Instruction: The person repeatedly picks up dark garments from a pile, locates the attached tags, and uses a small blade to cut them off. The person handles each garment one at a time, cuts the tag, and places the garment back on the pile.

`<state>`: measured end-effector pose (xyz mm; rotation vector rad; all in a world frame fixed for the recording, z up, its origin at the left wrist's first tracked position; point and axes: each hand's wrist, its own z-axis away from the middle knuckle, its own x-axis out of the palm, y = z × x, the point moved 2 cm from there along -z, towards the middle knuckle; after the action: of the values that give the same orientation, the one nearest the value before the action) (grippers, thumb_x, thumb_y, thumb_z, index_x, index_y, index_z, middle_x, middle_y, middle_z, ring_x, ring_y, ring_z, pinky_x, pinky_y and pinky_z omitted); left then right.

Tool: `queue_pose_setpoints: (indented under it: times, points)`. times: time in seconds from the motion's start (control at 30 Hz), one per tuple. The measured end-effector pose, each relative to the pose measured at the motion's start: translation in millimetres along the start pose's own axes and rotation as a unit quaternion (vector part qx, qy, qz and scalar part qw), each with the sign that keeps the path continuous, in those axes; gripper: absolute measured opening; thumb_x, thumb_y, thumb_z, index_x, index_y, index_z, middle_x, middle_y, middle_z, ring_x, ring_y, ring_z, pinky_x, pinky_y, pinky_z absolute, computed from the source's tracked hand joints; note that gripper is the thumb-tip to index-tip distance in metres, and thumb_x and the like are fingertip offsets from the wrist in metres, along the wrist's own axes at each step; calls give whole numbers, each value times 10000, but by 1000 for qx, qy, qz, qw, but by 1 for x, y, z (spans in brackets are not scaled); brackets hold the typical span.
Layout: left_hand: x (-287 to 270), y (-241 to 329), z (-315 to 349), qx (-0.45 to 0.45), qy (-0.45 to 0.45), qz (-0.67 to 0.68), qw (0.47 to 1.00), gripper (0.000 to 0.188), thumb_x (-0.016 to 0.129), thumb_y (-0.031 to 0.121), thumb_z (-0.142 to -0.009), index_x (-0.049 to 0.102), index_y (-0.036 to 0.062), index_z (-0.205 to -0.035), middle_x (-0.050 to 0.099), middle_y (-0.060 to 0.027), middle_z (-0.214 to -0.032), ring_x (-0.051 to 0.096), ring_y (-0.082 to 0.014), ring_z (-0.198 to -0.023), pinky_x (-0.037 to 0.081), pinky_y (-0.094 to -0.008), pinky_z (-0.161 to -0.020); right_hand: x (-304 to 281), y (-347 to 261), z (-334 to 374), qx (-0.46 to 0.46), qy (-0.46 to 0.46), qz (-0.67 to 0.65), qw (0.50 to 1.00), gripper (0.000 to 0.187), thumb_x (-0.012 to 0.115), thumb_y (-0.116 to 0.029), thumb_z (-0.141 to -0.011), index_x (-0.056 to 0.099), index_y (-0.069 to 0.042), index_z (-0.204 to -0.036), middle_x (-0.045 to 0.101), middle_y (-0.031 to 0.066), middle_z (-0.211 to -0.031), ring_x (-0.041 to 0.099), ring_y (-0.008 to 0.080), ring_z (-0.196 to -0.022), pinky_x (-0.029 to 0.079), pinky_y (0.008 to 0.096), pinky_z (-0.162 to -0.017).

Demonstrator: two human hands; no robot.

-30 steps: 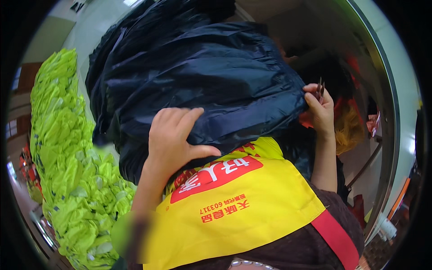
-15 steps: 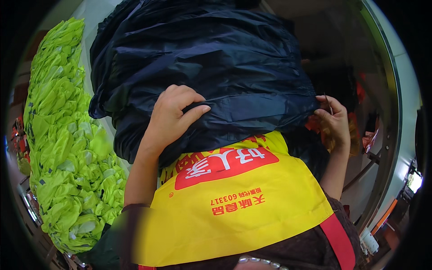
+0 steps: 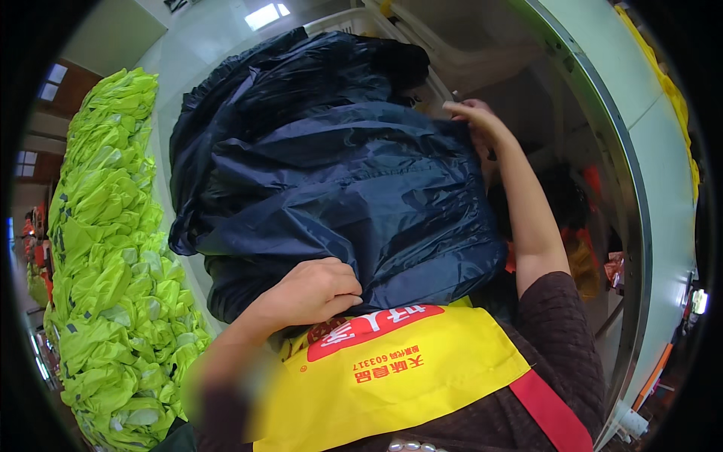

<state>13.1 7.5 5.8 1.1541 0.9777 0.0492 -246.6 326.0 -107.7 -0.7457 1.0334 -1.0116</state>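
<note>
A shiny dark navy cloth garment (image 3: pixel 354 203) with a gathered right edge is spread before me over a heap of the same cloth. At its near edge, my left hand (image 3: pixel 324 290) is closed, pinching the fabric just above my yellow apron. My right hand (image 3: pixel 482 124) is at the far right corner of the garment, its index finger stretched out toward the left. The other fingers curl around a small, slim dark tool (image 3: pixel 491 154), mostly hidden; its kind is unclear, though it resembles thread snips.
A long pile of bright yellow-green garments (image 3: pixel 113 264) lies along the left on the pale table (image 3: pixel 177 90). Behind the navy heap stands a whitish plastic bin (image 3: pixel 354 19). To the right, a metal-edged rim (image 3: pixel 602 113) borders a dark space with orange and red pieces.
My right hand has moved up and away along the garment's right edge. My left hand has shifted nearer to me, closing on the near edge. The view has tilted, showing more of the far heap.
</note>
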Motion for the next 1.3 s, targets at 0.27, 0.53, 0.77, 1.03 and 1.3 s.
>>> queue_pose_setpoints:
  times: [0.27, 0.53, 0.77, 1.03, 1.3]
  points:
    - [-135, -55, -15, -156, 267, -114, 944, 211, 634, 160, -794, 627, 14, -946, 632, -115, -867, 603, -261, -779, 477, -310, -708, 43, -22, 82, -235, 55, 226, 944, 394, 709, -292, -761, 621, 21, -983, 610, 66, -728, 576, 173, -671, 468, 307, -650]
    - [-140, -225, 13, -279, 114, -323, 897, 355, 665, 374, -749, 612, 79, -938, 641, -166, -854, 597, -360, -872, 467, -422, -795, 2, 48, 31, -28, 35, -195, 980, 331, 695, -166, -779, 562, 9, -1027, 605, 49, -870, 583, 133, -818, 458, 262, -734]
    - [-59, -115, 151, -307, 350, -197, 863, 178, 557, 77, -742, 536, 34, -913, 599, -205, -779, 594, -401, -748, 469, -415, -633, 7, -4, 131, -213, -77, -220, 949, 173, 674, -1, -752, 525, -37, -832, 618, 91, -916, 576, 145, -865, 456, 269, -810]
    - [24, -10, 227, -513, 100, 23, 852, 421, 745, 405, -645, 618, 12, -723, 546, -160, -666, 549, -313, -560, 435, -353, -561, 4, 20, 152, -216, -88, -312, 921, 134, 669, -44, -790, 552, -64, -852, 622, 122, -984, 579, 161, -899, 476, 286, -817]
    - [-125, 16, 79, -179, 153, 27, 972, 140, 674, 132, -692, 637, -2, -712, 624, -89, -673, 597, -153, -593, 440, -247, -545, -18, -9, 158, -223, -60, -197, 953, 146, 676, -12, -729, 542, -49, -769, 634, 122, -971, 573, 154, -893, 452, 275, -817]
